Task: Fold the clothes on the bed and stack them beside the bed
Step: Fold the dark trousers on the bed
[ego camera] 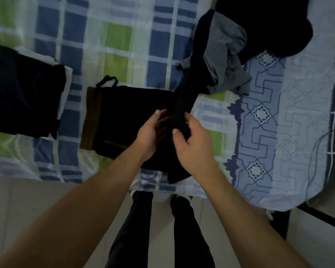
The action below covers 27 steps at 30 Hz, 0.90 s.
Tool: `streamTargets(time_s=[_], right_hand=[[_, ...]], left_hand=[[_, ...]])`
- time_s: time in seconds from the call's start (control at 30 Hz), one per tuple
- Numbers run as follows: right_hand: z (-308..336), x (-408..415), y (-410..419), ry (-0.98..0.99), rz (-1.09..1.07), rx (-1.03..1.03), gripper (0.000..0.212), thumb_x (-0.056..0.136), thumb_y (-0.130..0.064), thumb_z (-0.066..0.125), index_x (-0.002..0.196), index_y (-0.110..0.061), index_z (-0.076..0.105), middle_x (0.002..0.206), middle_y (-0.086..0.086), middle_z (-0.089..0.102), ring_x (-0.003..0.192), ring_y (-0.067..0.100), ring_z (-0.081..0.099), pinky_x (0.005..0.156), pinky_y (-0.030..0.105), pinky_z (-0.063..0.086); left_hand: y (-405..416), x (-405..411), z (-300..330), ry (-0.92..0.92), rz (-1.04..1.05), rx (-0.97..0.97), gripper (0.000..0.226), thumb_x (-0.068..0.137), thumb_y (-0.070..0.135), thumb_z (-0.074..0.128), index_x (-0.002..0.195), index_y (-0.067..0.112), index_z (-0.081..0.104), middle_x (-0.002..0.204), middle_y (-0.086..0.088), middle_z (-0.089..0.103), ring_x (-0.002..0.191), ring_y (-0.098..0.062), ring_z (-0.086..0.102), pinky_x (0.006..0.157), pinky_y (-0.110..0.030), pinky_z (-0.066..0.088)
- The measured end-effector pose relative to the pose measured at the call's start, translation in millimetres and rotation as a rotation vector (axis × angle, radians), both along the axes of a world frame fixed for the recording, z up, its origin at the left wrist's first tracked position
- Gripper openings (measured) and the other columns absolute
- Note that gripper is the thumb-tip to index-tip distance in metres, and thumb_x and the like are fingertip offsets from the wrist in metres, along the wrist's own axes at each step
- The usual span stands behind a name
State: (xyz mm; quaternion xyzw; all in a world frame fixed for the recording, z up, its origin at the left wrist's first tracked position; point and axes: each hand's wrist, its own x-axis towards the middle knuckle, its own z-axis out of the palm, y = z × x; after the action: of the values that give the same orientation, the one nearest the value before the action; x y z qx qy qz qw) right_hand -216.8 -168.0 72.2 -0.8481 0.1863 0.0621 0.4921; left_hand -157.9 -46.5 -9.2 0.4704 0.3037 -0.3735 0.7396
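A long black garment (184, 93) stretches from the crumpled pile at the upper right down to the bed's near edge. My right hand (191, 144) grips it with thumb and curled fingers near its lower part. My left hand (151, 132) is beside it on the left, fingers relaxed, touching the cloth from below. Under both hands lies a folded black piece (128, 117) with a brown band and a drawstring at its left end. A folded dark stack (23, 89) sits at the left of the bed.
A crumpled grey garment (224, 55) and a black heap (259, 20) lie at the upper right. The bed has a checked sheet (114, 45) and a blue patterned cloth (278, 122). A cable (317, 147) lies far right. My legs stand on the tiled floor (37, 206).
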Motion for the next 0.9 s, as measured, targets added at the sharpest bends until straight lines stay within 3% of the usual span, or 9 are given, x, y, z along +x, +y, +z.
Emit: streamTargets(time_s=[0.07, 0.17, 0.27, 0.37, 0.47, 0.53, 0.63, 0.77, 0.9], right_hand=[[-5.0, 10.9, 27.2, 0.022, 0.042, -0.004, 0.049, 0.093, -0.025, 0.059, 0.141, -0.029, 0.054, 0.116, -0.012, 0.07, 0.098, 0.0, 0.064, 0.084, 0.009, 0.049], [-16.3, 23.3, 63.1, 0.057, 0.09, -0.004, 0.051, 0.093, -0.023, 0.059, 0.143, -0.027, 0.053, 0.122, -0.002, 0.072, 0.107, 0.012, 0.067, 0.092, 0.024, 0.054], [-30.6, 31.3, 91.7, 0.115, 0.173, -0.018, 0.058, 0.094, -0.02, 0.058, 0.151, -0.021, 0.045, 0.136, 0.005, 0.065, 0.122, 0.021, 0.063, 0.106, 0.032, 0.05], [-43.0, 29.6, 106.2, 0.193, 0.34, 0.038, 0.07, 0.095, -0.022, 0.06, 0.158, -0.022, 0.031, 0.149, 0.004, 0.055, 0.132, 0.018, 0.055, 0.11, 0.03, 0.045], [-53.2, 14.6, 106.7, 0.263, 0.463, 0.123, 0.073, 0.095, -0.033, 0.064, 0.159, -0.029, 0.028, 0.138, -0.002, 0.06, 0.123, 0.009, 0.055, 0.101, 0.025, 0.048], [-59.0, 2.9, 97.1, 0.215, 0.401, 0.041, 0.064, 0.095, -0.034, 0.063, 0.155, -0.027, 0.039, 0.133, -0.001, 0.061, 0.125, 0.009, 0.048, 0.103, 0.028, 0.045], [-70.4, -8.8, 70.0, 0.082, 0.281, -0.249, 0.055, 0.093, -0.022, 0.064, 0.146, -0.015, 0.053, 0.139, 0.01, 0.057, 0.133, 0.025, 0.042, 0.113, 0.044, 0.041], [-85.7, -13.7, 45.0, 0.179, 0.45, -0.46, 0.067, 0.095, -0.03, 0.064, 0.156, -0.016, 0.041, 0.164, 0.017, 0.03, 0.152, 0.04, 0.021, 0.125, 0.052, 0.023], [-95.6, -7.1, 48.7, 0.23, 0.61, -0.56, 0.078, 0.092, -0.043, 0.066, 0.16, -0.021, 0.034, 0.167, 0.017, 0.022, 0.153, 0.042, 0.018, 0.122, 0.058, 0.024]], left_hand=[[22.0, 9.0, 4.3, 0.034, 0.032, -0.037, 0.057, 0.106, 0.054, 0.036, 0.144, 0.016, 0.057, 0.138, -0.016, 0.064, 0.128, -0.03, 0.061, 0.11, -0.043, 0.046], [52.6, 20.5, 10.3, 0.034, 0.054, -0.092, 0.068, 0.101, 0.065, 0.037, 0.137, 0.013, 0.063, 0.131, -0.016, 0.068, 0.124, -0.032, 0.063, 0.106, -0.043, 0.048], [78.3, 32.4, 12.8, -0.012, 0.067, -0.155, 0.072, 0.096, 0.069, 0.043, 0.138, 0.014, 0.063, 0.138, -0.015, 0.065, 0.128, -0.03, 0.062, 0.105, -0.042, 0.051], [94.2, 46.2, 9.6, -0.082, 0.027, -0.077, 0.05, 0.098, 0.047, 0.061, 0.135, 0.013, 0.065, 0.134, -0.013, 0.068, 0.127, -0.029, 0.063, 0.106, -0.042, 0.051], [104.8, 54.6, -3.3, -0.096, -0.077, 0.198, 0.026, 0.1, 0.017, 0.064, 0.123, 0.01, 0.07, 0.112, -0.01, 0.077, 0.113, -0.032, 0.071, 0.093, -0.041, 0.058], [112.1, 57.6, -11.0, -0.114, -0.118, 0.28, 0.023, 0.103, 0.016, 0.058, 0.122, 0.011, 0.071, 0.112, -0.009, 0.077, 0.109, -0.029, 0.072, 0.092, -0.041, 0.058], [125.0, 64.5, -16.9, -0.147, -0.136, 0.302, 0.025, 0.104, 0.021, 0.057, 0.126, 0.017, 0.069, 0.114, -0.002, 0.076, 0.104, -0.02, 0.074, 0.085, -0.032, 0.06], [146.2, 74.7, -21.9, -0.197, -0.146, 0.376, 0.015, 0.104, 0.028, 0.058, 0.111, 0.031, 0.071, 0.097, 0.012, 0.079, 0.089, -0.009, 0.075, 0.069, -0.021, 0.059], [159.7, 75.4, -26.0, -0.342, -0.267, 0.612, 0.02, 0.103, 0.036, 0.058, 0.112, 0.025, 0.071, 0.102, 0.007, 0.076, 0.094, -0.014, 0.072, 0.077, -0.026, 0.057]])
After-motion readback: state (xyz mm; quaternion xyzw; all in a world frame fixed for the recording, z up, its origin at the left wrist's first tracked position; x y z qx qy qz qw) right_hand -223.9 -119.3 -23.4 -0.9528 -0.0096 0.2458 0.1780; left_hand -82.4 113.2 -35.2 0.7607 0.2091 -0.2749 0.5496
